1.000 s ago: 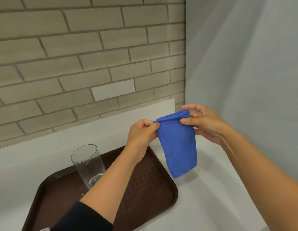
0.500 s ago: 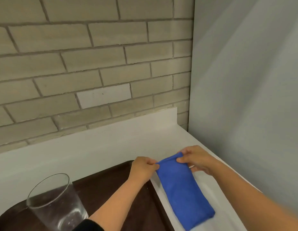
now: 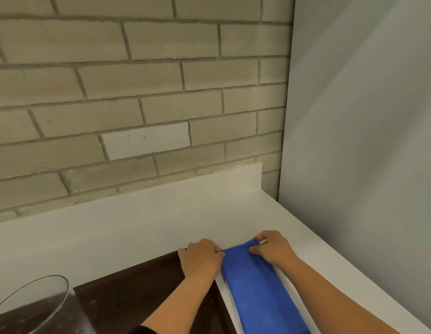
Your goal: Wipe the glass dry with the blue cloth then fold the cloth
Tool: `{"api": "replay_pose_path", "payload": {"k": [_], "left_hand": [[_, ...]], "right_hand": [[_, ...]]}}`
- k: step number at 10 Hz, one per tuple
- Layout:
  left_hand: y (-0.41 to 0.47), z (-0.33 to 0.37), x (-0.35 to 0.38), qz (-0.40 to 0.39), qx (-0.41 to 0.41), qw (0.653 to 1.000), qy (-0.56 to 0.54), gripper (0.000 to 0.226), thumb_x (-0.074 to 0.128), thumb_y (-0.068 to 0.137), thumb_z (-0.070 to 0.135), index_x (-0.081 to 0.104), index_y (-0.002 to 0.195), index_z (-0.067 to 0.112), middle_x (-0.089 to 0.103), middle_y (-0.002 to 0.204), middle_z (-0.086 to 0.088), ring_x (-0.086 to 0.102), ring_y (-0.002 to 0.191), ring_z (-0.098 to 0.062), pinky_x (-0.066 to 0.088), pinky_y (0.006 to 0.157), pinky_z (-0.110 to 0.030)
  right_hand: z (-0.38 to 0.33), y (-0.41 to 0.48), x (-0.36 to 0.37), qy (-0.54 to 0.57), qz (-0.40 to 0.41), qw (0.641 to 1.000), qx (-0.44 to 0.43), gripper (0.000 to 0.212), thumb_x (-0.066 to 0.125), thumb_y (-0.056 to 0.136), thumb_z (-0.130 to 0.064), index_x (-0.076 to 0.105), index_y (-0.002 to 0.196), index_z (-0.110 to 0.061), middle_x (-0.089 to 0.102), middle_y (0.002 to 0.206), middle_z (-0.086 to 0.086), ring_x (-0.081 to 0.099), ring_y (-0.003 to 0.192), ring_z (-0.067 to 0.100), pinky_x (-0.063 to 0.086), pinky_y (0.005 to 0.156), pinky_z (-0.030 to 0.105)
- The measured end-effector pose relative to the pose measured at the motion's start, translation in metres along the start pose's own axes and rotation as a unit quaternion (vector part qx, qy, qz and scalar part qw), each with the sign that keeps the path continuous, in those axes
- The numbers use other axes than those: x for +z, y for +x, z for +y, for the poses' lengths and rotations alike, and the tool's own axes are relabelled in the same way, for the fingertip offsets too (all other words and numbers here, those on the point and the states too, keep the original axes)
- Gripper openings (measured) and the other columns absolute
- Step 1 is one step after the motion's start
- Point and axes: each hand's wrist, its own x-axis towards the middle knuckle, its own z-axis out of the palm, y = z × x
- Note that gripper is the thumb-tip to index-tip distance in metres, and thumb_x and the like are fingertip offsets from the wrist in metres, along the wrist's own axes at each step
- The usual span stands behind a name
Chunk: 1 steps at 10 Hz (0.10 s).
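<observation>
The left hand (image 3: 201, 260) and right hand (image 3: 273, 249) each pinch a far corner of the folded blue cloth (image 3: 257, 290), which lies flat on the white counter (image 3: 306, 249) just right of the brown tray (image 3: 137, 300). The glass (image 3: 41, 307) stands on the tray's near left part, well apart from the cloth.

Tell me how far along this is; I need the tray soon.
Wiping looks finished: the glass stands alone on the brown tray. In hand: the left hand and right hand pinch the far corners of the folded blue cloth lying on the counter. Left: perhaps another fold, then letting go.
</observation>
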Motion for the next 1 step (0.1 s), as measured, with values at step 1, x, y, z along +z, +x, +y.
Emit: {"api": "replay_pose_path", "payload": {"k": [1], "left_hand": [[-0.0049,-0.0015,-0.0049,-0.009,0.017,0.999,-0.026,0.044,0.044,0.087,0.046,0.046,0.128,0.033,0.057,0.127,0.008,0.043,0.121,-0.019,0.028,0.092,-0.032]], "right_hand": [[-0.0073,-0.0114,-0.0041,-0.012,0.035,0.999,-0.036,0.039,0.062,0.081,-0.016,0.051,0.118,-0.014,0.057,0.114,0.011,0.054,0.097,0.020,0.041,0.079,0.023]]}}
